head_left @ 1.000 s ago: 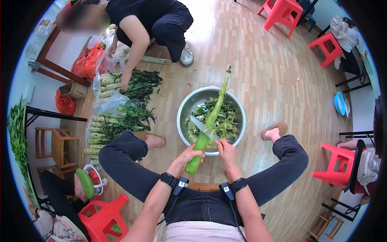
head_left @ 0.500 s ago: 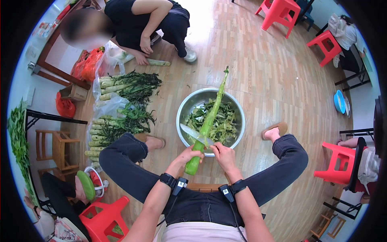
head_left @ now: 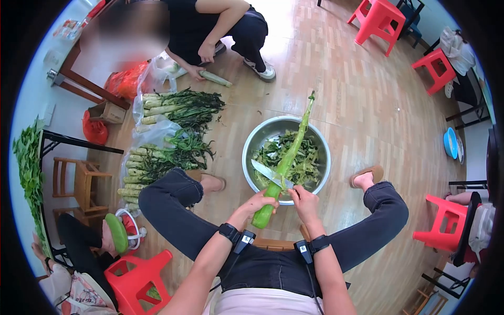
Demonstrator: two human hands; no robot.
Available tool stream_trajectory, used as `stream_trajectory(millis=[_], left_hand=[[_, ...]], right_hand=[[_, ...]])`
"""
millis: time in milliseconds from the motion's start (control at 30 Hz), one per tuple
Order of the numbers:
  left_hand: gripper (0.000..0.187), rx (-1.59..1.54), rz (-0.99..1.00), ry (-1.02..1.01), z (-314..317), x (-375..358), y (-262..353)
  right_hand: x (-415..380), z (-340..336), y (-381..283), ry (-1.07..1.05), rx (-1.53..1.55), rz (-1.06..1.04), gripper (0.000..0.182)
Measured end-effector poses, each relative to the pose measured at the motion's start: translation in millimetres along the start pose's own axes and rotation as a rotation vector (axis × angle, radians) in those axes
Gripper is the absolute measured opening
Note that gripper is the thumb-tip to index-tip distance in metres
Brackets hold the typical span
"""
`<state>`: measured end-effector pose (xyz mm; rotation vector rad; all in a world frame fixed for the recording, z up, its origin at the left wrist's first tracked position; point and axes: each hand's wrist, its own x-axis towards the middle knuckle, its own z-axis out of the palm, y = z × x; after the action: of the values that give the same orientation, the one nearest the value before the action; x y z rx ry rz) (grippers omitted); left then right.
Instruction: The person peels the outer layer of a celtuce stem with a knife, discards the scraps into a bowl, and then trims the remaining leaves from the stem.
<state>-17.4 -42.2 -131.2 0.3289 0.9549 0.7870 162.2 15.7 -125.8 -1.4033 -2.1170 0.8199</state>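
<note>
A long green stem of celtuce (head_left: 292,152) slants over the metal basin (head_left: 244,157), its thick peeled end toward me and its thin tip pointing away. My left hand (head_left: 262,202) is wrapped round the thick end. In my right hand (head_left: 305,202) is the handle of a knife (head_left: 265,170), whose blade lies across the stem, pointing left. Where the blade meets the stem, some peel hangs loose. Green leaves and strips of peel (head_left: 306,173) lie inside the basin below.
Bundles of leafy stems (head_left: 181,110) lie on plastic at the left. Beyond them a person (head_left: 231,26) squats, one hand on a pale stem (head_left: 215,79). Red stools (head_left: 443,223) stand on both sides, with people seated nearby. A wooden chair (head_left: 86,184) is at the left.
The whole view has shifted, so most things appear farther right. My hands, the knife and the celtuce keep nearly the same arrangement over the basin.
</note>
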Motion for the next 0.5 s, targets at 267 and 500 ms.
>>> stream_trajectory(millis=[267, 500], left_hand=[[0.039, -0.008, -0.003, 0.038, -0.6, 2.0, -4.0], [0.036, 0.054, 0.009, 0.061, -1.1, 0.9, -5.6]], right_hand=[[-1.8, -0.1, -0.2, -0.004, -0.035, 0.017, 0.022], [0.4, -5.0, -11.4, -0.083, -0.051, 0.136, 0.046]])
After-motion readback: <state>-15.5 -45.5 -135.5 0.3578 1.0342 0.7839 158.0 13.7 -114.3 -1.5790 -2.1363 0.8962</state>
